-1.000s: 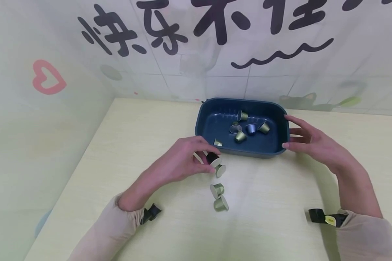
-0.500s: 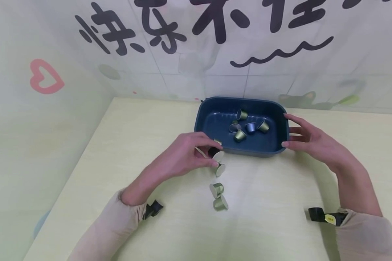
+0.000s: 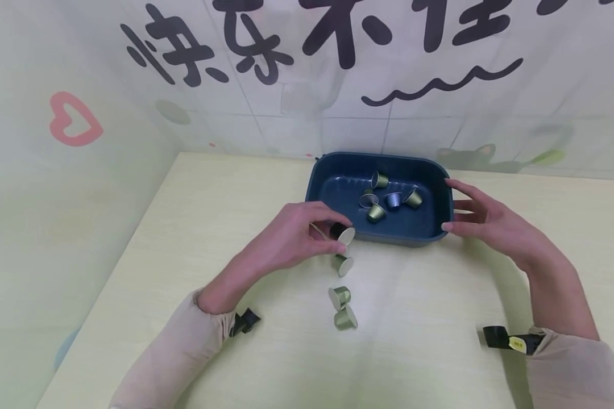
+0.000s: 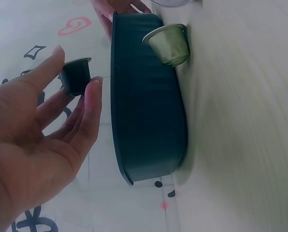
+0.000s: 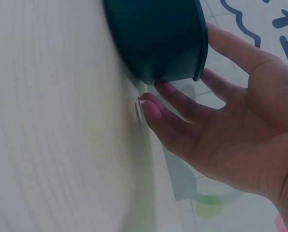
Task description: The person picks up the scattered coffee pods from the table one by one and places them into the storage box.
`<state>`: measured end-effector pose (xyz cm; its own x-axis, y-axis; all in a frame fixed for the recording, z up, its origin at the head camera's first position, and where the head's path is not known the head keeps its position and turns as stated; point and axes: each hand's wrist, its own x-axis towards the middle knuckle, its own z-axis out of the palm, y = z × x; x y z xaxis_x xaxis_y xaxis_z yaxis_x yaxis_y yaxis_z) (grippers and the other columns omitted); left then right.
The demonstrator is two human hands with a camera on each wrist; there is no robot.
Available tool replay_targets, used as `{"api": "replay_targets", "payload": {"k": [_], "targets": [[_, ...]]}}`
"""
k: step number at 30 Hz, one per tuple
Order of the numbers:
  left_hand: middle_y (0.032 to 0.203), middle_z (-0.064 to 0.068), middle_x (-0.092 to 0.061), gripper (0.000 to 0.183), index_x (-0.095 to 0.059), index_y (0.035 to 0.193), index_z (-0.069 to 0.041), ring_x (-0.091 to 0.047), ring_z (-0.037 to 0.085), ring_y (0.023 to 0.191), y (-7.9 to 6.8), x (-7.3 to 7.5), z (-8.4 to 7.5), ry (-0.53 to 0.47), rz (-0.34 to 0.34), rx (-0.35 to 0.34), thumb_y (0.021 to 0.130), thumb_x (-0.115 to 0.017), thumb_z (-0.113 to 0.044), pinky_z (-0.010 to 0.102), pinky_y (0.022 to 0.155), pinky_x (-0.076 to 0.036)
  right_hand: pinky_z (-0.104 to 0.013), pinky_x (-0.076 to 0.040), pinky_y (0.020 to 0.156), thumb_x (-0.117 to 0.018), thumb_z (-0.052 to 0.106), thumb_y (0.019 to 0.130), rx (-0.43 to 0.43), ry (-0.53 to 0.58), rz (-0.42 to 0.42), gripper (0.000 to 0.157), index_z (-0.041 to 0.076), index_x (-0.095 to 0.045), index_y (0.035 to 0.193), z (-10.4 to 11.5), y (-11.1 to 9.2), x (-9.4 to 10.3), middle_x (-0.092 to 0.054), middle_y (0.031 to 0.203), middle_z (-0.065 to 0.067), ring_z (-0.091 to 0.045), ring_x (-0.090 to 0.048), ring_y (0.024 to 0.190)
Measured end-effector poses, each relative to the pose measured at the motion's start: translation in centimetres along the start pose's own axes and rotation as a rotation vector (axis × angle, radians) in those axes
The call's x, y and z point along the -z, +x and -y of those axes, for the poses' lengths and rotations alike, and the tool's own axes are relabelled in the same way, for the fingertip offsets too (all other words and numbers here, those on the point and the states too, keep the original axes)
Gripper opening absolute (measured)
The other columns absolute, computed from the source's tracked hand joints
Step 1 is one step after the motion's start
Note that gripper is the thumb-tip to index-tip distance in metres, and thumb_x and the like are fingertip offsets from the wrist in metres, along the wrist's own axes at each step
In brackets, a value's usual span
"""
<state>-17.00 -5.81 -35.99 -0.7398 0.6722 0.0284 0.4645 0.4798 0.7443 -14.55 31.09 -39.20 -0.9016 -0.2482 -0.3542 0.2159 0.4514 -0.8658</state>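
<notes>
In the head view, I see the left hand (image 3: pixel 302 236) pinching a little dark pod (image 3: pixel 336 229) with thumb and fingers, by the front edge of the blue box (image 3: pixel 399 237), toward its left side. The pod's round lid (image 3: pixel 346 236) is white. The right hand (image 3: pixel 488 221) touches the right end of the box with loose, spread fingers, not clenched. Inside the box I see a blue pod (image 3: pixel 393 201) and some green pods (image 3: pixel 413 200). On the pale table (image 3: pixel 419 341), one loose pod (image 3: pixel 344 266) lies just below the left hand, and two more pods (image 3: pixel 345 319) lie close together in front. My left wrist view is sideways; there the dark pod is up higher than the box's rim. In my right wrist view, bent fingers rest against the box's end.
</notes>
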Motion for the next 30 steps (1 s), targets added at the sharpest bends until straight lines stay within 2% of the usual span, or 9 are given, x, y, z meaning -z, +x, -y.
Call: {"api": "replay_targets", "payload": {"k": [10,21,30], "targets": [[0.093,-0.004,-0.067,0.036,-0.07,0.114,-0.014,-0.065,0.008,0.079,0.9,0.4,0.0,-0.025,-0.038,0.045,0.082,-0.084,-0.023,0.022,0.072,-0.054,-0.058,-0.027,0.107,-0.066,0.029,0.097,0.002,-0.002,-0.002,0.083,0.042,-0.011,0.158,0.0,0.1,0.0,-0.029,0.157,-0.017,-0.036,-0.028,0.143],[0.095,-0.003,-0.066,0.033,-0.074,0.113,-0.016,-0.063,0.01,0.08,1.8,0.5,0.6,-0.031,-0.067,0.005,0.083,-0.083,-0.023,0.023,0.074,-0.054,-0.057,-0.028,0.106,-0.066,0.029,0.098,0.001,-0.004,0.001,0.083,0.042,-0.011,0.159,-0.3,0.1,-0.1,-0.029,0.157,-0.018,-0.036,-0.029,0.143],[0.092,-0.002,-0.065,0.033,-0.073,0.116,-0.014,-0.062,0.01,0.079,3.2,0.6,0.8,-0.004,-0.092,-0.006,0.086,-0.081,-0.025,0.023,0.075,-0.053,-0.054,-0.03,0.105,-0.066,0.03,0.098,0.002,-0.012,0.002,0.083,0.042,-0.01,0.159,-0.3,0.2,0.0,-0.03,0.157,-0.017,-0.036,-0.032,0.141]]}}
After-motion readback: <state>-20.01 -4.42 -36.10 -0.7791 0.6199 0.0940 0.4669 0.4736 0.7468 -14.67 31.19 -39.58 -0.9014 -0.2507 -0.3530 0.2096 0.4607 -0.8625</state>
